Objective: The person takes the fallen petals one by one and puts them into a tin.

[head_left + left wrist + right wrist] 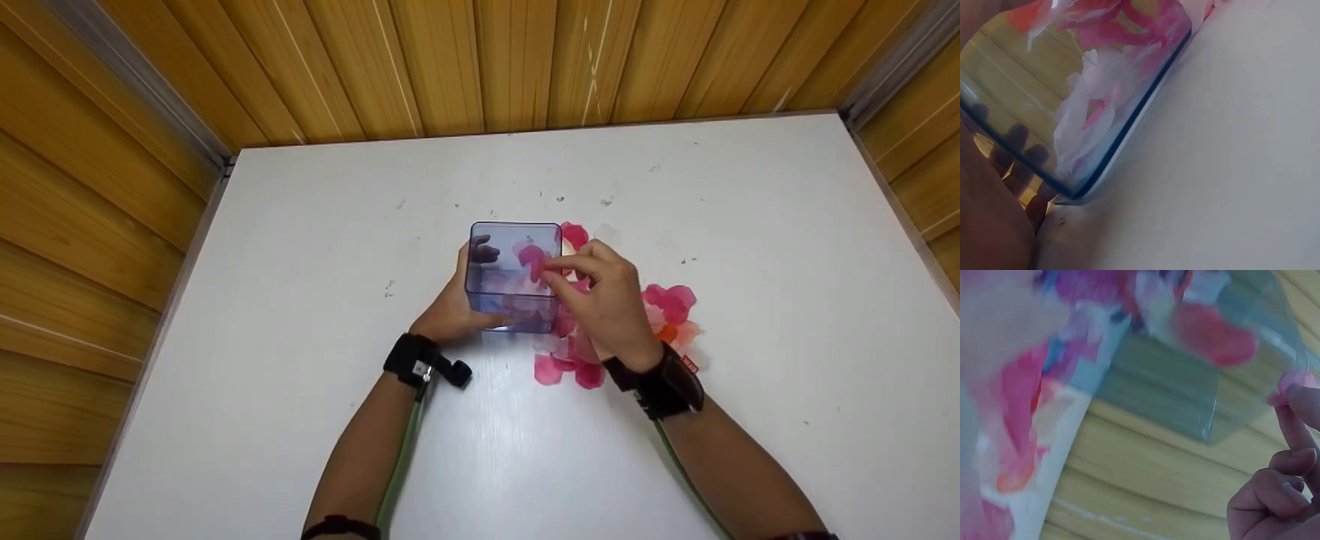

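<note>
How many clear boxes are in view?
1: the bluish box near the middle of the table, its left side in the left hand, the right hand pinching a pink petal near its right edge. No second box shows.

My head camera sees bright, fairly even light over the flat white tabletop (487, 457), with a pale sheen toward its near middle. Thin streaks of glare run down the yellow-brown slatted wall (442, 67), and a faint, soft shadow lies near my right hand (607, 300). My left wrist's picture is dimmer: my left hand (994, 208) sinks into shade, the tabletop greys, and the clear, blue-tinted square plastic box (1022, 107) carries reflections. My right wrist's picture looks hazy and bluish; thin pink petals (1216, 337) smear, and the left edge is out of focus.
</note>
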A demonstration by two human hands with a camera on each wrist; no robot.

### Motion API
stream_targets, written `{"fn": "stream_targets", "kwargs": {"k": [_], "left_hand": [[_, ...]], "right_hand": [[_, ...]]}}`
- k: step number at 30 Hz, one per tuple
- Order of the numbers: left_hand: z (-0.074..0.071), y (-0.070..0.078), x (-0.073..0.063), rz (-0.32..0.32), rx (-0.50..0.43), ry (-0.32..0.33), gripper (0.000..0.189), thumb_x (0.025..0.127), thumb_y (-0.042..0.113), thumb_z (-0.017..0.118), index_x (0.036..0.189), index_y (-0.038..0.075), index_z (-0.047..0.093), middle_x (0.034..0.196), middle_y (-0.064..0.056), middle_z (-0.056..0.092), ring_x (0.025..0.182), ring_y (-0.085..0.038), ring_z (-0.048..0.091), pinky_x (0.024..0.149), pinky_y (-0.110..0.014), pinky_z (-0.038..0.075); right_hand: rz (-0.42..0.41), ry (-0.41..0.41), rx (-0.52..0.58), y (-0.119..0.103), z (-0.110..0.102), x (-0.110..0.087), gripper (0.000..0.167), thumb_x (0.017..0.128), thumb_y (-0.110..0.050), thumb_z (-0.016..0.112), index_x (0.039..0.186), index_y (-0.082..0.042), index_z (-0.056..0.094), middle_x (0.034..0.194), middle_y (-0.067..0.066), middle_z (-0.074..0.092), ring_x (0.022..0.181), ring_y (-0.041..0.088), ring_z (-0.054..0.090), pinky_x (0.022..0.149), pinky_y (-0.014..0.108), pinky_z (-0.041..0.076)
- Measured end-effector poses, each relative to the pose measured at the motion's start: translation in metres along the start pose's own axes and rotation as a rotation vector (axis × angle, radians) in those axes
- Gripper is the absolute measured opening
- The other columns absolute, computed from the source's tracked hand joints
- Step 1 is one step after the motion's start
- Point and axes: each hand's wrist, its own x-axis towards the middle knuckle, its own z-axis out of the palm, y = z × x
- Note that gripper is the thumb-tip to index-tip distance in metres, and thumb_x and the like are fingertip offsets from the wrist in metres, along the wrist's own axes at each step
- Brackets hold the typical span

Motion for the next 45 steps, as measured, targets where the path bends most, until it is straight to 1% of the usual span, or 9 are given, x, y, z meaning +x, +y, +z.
{"fn": "stream_targets", "kwargs": {"k": [6, 12, 16, 20, 24, 27, 31, 35, 45], "left_hand": [[0.001, -0.001, -0.001, -0.005, 0.039, 0.007, 0.123, 0.069, 0.016, 0.096, 0.160, 0.012, 0.012, 0.154, -0.016, 0.036, 0.138, -0.026, 0.040, 0.113, -0.045, 0.039], [0.000, 0.001, -0.001, 0.018, 0.050, 0.017, 0.123, 0.068, 0.018, 0.096, 0.159, 0.011, 0.014, 0.153, -0.019, 0.036, 0.139, -0.029, 0.040, 0.114, -0.046, 0.038], [0.000, 0.001, -0.002, 0.020, 0.062, 0.016, 0.122, 0.069, 0.019, 0.096, 0.159, 0.012, 0.014, 0.154, -0.017, 0.037, 0.141, -0.028, 0.038, 0.117, -0.045, 0.034], [0.000, 0.001, -0.002, 0.018, 0.069, 0.019, 0.122, 0.070, 0.020, 0.096, 0.159, 0.012, 0.014, 0.155, -0.017, 0.037, 0.142, -0.027, 0.038, 0.118, -0.047, 0.032], [0.000, 0.000, -0.002, 0.026, 0.050, 0.018, 0.121, 0.070, 0.018, 0.096, 0.159, 0.010, 0.014, 0.154, -0.019, 0.036, 0.141, -0.029, 0.038, 0.117, -0.049, 0.034], [0.000, -0.001, -0.002, 0.029, 0.039, 0.015, 0.122, 0.070, 0.016, 0.097, 0.159, 0.010, 0.014, 0.154, -0.019, 0.035, 0.140, -0.029, 0.038, 0.116, -0.048, 0.035], [-0.001, -0.001, -0.002, 0.026, 0.036, 0.016, 0.124, 0.068, 0.016, 0.097, 0.159, 0.011, 0.013, 0.153, -0.018, 0.036, 0.140, -0.028, 0.039, 0.116, -0.046, 0.036], [-0.001, -0.002, -0.002, 0.027, 0.033, 0.012, 0.124, 0.068, 0.017, 0.097, 0.160, 0.014, 0.013, 0.154, -0.019, 0.035, 0.140, -0.029, 0.039, 0.115, -0.047, 0.037], [0.002, 0.001, 0.000, 0.011, 0.015, 0.003, 0.124, 0.069, 0.019, 0.096, 0.160, 0.013, 0.012, 0.153, -0.018, 0.035, 0.141, -0.031, 0.038, 0.116, -0.046, 0.035]], "right_hand": [[0.018, -0.044, -0.028, -0.003, 0.011, -0.001, 0.014, 0.087, -0.007, 0.083, 0.099, -0.001, 0.082, 0.076, 0.011, 0.053, 0.070, 0.017, 0.047, 0.059, 0.023, 0.036], [0.012, -0.045, 0.001, -0.004, 0.006, 0.002, 0.014, 0.088, -0.007, 0.083, 0.101, -0.001, 0.082, 0.077, 0.007, 0.052, 0.071, 0.020, 0.048, 0.059, 0.021, 0.037], [0.029, -0.034, 0.005, 0.001, -0.011, 0.009, 0.014, 0.089, -0.005, 0.081, 0.102, -0.001, 0.081, 0.077, 0.009, 0.054, 0.072, 0.025, 0.048, 0.058, 0.020, 0.034], [0.109, -0.059, -0.120, 0.015, -0.041, 0.016, 0.015, 0.093, -0.009, 0.078, 0.106, -0.002, 0.081, 0.079, 0.010, 0.055, 0.076, 0.023, 0.047, 0.061, 0.025, 0.035], [0.218, -0.144, -0.311, 0.038, -0.073, 0.019, 0.017, 0.095, -0.011, 0.075, 0.109, -0.002, 0.080, 0.084, 0.012, 0.059, 0.081, 0.025, 0.049, 0.068, 0.034, 0.038], [0.310, -0.260, -0.407, 0.057, -0.090, 0.018, 0.020, 0.096, -0.011, 0.074, 0.112, 0.000, 0.078, 0.091, 0.018, 0.061, 0.084, 0.030, 0.051, 0.069, 0.040, 0.041], [0.465, -0.452, -0.452, 0.080, -0.100, 0.016, 0.025, 0.095, -0.012, 0.072, 0.116, 0.000, 0.076, 0.098, 0.021, 0.060, 0.087, 0.033, 0.053, 0.069, 0.041, 0.047], [0.527, -0.576, -0.449, 0.094, -0.102, 0.014, 0.024, 0.097, -0.014, 0.068, 0.114, -0.001, 0.077, 0.085, 0.015, 0.060, 0.078, 0.030, 0.054, 0.064, 0.037, 0.047], [0.505, -0.550, -0.460, 0.099, -0.097, 0.010, 0.012, 0.094, -0.008, 0.069, 0.095, 0.000, 0.078, 0.071, 0.008, 0.063, 0.074, 0.028, 0.056, 0.063, 0.037, 0.046]]}}
